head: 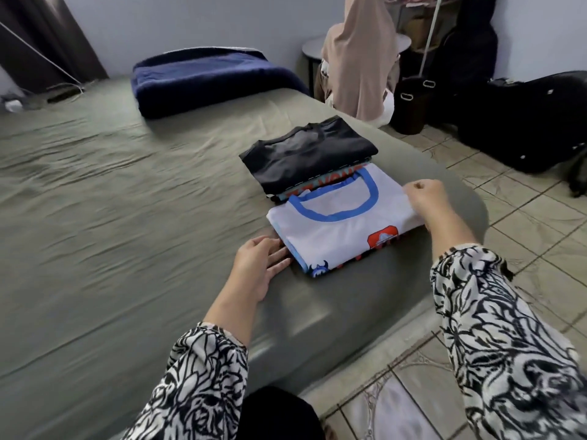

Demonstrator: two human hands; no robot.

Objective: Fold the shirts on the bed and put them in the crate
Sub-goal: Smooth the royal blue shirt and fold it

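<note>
Lying folded near the bed's (pixel 127 192) corner, at about 2 o'clock from the picture's middle: a white shirt (pixel 333 230) with a blue collar ring and printed badges along its near edge. Resting at its 8 o'clock corner, the left hand (pixel 260 268), fingers straight and together, tips touching the fold's edge, palm flat on the grey-green sheet. Gripping the shirt's 3 o'clock edge, the right hand (pixel 425 201), fingers curled under and clamped on the cloth. Covering both forearms, black-and-white patterned sleeves (pixel 495 328).

Sitting just beyond the white shirt, at its 11 o'clock and touching it, a folded black shirt (pixel 305 150) stacked on another folded shirt with orange lettering (pixel 320 181), only a strip of that one showing. Lying further up the bed at 11 o'clock, a folded navy blanket (pixel 203 81).

Standing on the tiled floor (pixel 524 223) at 1 to 2 o'clock, black cases (pixel 521 122), a small round table (pixel 313 49) and hanging beige cloth (pixel 359 58). Hanging at 10 o'clock, a dark curtain (pixel 47 36).
</note>
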